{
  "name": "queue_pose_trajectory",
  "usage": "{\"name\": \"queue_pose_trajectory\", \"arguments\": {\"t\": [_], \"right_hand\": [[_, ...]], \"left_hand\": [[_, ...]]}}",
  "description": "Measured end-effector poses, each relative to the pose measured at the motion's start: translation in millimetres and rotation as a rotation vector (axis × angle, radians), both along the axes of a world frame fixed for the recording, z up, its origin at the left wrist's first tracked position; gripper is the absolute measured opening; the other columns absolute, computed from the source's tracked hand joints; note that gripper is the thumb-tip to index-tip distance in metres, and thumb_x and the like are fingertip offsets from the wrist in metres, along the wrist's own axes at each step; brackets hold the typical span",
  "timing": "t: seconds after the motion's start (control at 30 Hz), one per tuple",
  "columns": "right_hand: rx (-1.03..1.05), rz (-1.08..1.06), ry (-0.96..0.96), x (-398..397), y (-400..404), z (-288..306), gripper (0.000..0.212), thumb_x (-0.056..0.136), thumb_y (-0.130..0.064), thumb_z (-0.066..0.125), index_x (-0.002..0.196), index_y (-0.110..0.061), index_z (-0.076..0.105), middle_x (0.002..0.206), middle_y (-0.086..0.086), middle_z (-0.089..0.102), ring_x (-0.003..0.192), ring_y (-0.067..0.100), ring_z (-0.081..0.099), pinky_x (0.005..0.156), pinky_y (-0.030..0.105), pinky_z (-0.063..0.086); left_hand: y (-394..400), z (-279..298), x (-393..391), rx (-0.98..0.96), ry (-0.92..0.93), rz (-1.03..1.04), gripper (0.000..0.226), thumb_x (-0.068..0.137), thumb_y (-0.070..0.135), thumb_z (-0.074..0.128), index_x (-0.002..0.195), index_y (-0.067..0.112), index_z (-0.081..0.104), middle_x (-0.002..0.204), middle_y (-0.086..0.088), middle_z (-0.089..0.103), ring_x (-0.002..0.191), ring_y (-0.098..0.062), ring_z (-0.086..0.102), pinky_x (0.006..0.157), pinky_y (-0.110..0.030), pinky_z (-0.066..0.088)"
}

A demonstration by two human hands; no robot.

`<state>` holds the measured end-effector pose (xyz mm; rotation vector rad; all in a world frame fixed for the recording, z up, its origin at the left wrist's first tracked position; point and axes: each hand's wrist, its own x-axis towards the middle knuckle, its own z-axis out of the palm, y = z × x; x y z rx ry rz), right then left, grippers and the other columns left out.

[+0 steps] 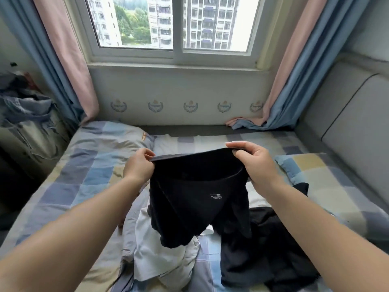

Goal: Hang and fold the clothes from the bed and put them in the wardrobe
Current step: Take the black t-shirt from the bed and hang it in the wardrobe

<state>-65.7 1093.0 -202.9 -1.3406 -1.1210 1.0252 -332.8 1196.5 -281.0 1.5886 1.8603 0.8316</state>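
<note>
Centrally, both hands pinch the waistband of black shorts (195,192), left hand (137,166) and right hand (255,165) with fingers curled over its edge, holding them above a white garment (160,258) and dark clothes (263,249) on the checked bed (88,165).

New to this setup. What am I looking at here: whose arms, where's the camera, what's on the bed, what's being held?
There is no robot: a person wears one wide-angle camera on the head, looking forward and down. The left hand and the right hand each pinch the waistband of a pair of black shorts, held up over the bed. On the bed's checked cover lie a white garment, a dark garment and a pillow. Behind is a window with curtains.
</note>
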Motion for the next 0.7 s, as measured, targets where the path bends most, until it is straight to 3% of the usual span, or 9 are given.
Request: {"name": "queue_pose_trajectory", "arguments": {"t": [0.17, 0.27, 0.33, 0.43, 0.5, 0.6, 0.7], "right_hand": [[0.058, -0.139, -0.129, 27.4, -25.6, 49.8, 0.025, 0.089, -0.002, 0.057, 0.089, -0.019, 0.074, 0.078, -0.003, 0.071, 0.060, 0.008, 0.059, 0.051, 0.019, 0.045], [0.099, -0.222, -0.291, 37.1, -41.2, 72.9, 0.027, 0.088, -0.004, 0.059, 0.084, -0.028, 0.072, 0.080, -0.010, 0.071, 0.066, 0.008, 0.060, 0.055, 0.014, 0.047], [0.111, -0.260, -0.372, 42.5, -53.0, 86.6, 0.027, 0.087, -0.005, 0.059, 0.083, -0.028, 0.072, 0.079, -0.014, 0.071, 0.067, 0.000, 0.062, 0.056, 0.009, 0.047], [0.080, -0.329, -0.427, 45.4, -76.4, 103.5, 0.023, 0.089, -0.011, 0.057, 0.082, -0.027, 0.073, 0.070, -0.015, 0.070, 0.056, -0.002, 0.060, 0.050, 0.015, 0.046], [0.043, -0.402, -0.384, 44.4, -92.8, 112.5, 0.024, 0.090, -0.014, 0.056, 0.078, -0.027, 0.072, 0.066, -0.013, 0.068, 0.054, 0.001, 0.060, 0.049, 0.019, 0.048], [0.016, -0.557, -0.313, 38.1, -124.7, 126.2, 0.024, 0.091, -0.014, 0.053, 0.074, -0.023, 0.067, 0.067, -0.004, 0.063, 0.056, 0.007, 0.057, 0.051, 0.019, 0.050], [-0.029, -0.725, -0.515, 32.8, -166.9, 136.0, 0.019, 0.087, -0.017, 0.053, 0.077, -0.022, 0.068, 0.072, -0.002, 0.066, 0.066, 0.015, 0.058, 0.062, 0.023, 0.048]], "left_hand": [[-15.8, 63.7, -9.7, 0.069, 0.249, -0.155, 0.018, 0.081, 0.011, 0.059, 0.084, 0.029, 0.062, 0.093, 0.003, 0.069, 0.088, -0.020, 0.062, 0.075, -0.031, 0.051], [-22.6, 103.4, -5.2, 0.019, 0.346, -0.248, 0.005, 0.082, 0.020, 0.060, 0.081, 0.025, 0.062, 0.085, 0.006, 0.069, 0.081, -0.017, 0.065, 0.071, -0.029, 0.052], [-26.4, 125.4, -1.5, -0.076, 0.162, -0.268, 0.008, 0.085, 0.017, 0.056, 0.084, 0.017, 0.064, 0.081, -0.001, 0.070, 0.071, -0.018, 0.071, 0.067, -0.034, 0.060], [-41.4, 154.0, 5.7, -0.284, -0.470, -0.293, 0.012, 0.093, 0.010, 0.054, 0.099, 0.006, 0.063, 0.093, -0.011, 0.067, 0.067, -0.018, 0.071, 0.054, -0.028, 0.059], [-54.6, 168.7, 12.5, -0.349, -0.774, -0.319, 0.013, 0.094, 0.003, 0.052, 0.103, 0.002, 0.062, 0.093, -0.013, 0.066, 0.066, -0.018, 0.070, 0.053, -0.024, 0.057], [-77.5, 184.8, 22.1, -0.426, -0.977, -0.397, 0.013, 0.093, -0.003, 0.049, 0.090, 0.002, 0.060, 0.083, -0.011, 0.064, 0.053, -0.014, 0.069, 0.051, -0.023, 0.057], [-97.0, 195.3, 27.0, -0.526, -1.009, -0.533, 0.011, 0.094, 0.004, 0.051, 0.089, 0.003, 0.061, 0.080, -0.008, 0.063, 0.054, -0.013, 0.067, 0.054, -0.023, 0.058]]}}
